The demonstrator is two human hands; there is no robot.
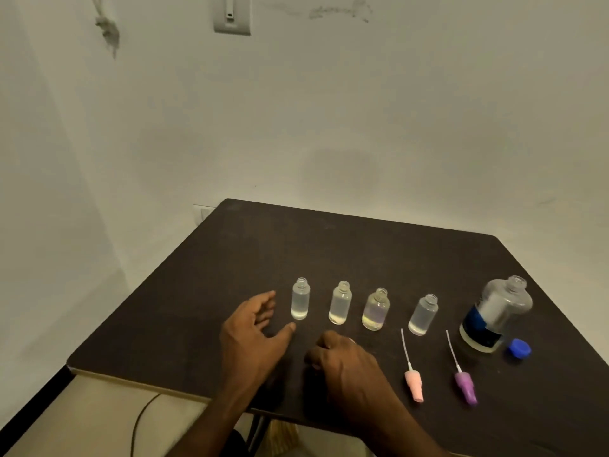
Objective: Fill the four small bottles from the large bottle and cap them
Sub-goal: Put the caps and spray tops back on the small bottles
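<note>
Four small clear plastic bottles (361, 308), all uncapped and holding clear liquid, standing in a row across the middle of the dark brown table (362, 245), nearer its front edge. Left hand (255, 328) hovering just beside the leftmost bottle (300, 303), fingers spread and gripping nothing. Right hand (346, 361) curling down near the front edge over something small; cannot tell what. Risking a spill: light, open bottles tipping under a careless knuckle. Toward the right edge: large clear bottle with blue label (494, 316) standing open, blue cap (519, 347) beside it. Pink spray cap (414, 380) and purple spray cap (464, 384) lying in front, long tubes easily snagging.
</note>
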